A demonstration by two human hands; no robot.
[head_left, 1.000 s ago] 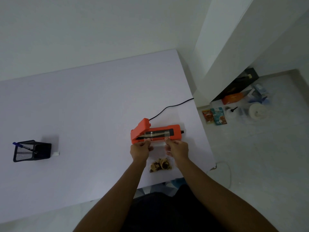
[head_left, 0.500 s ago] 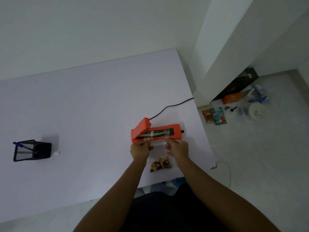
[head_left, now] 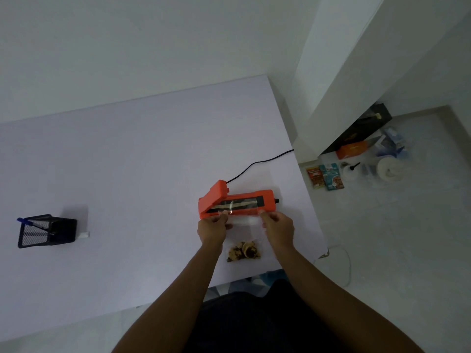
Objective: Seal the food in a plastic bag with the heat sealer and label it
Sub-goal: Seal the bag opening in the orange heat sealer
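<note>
Left hand (head_left: 212, 229) and right hand (head_left: 279, 226), each at the end of a bare forearm reaching forward from the near edge, pinch the two upper corners of a thin, clear plastic bag (head_left: 245, 226) between curled fingers and thumb, knuckles up. The glossy film is stretched flat between them, its mouth laid across the dark sealing strip of the heat sealer (head_left: 235, 202). The sealer is a long, boxy body of smooth orange plastic lying crosswise just beyond the hands, its hinged lid raised at the left end. A thin black cord (head_left: 257, 165) runs from its back toward the counter's far right edge. The food (head_left: 243, 251), lumpy brown and tan pieces, sits at the bag's bottom, near the counter's front edge between the forearms. The counter (head_left: 127, 161) is matte and pale lilac. Well apart to the left stands a black wire-mesh pen holder (head_left: 47, 231), squarish, holding a blue pen (head_left: 31, 222), with a small white object (head_left: 84, 235) just beside it.
</note>
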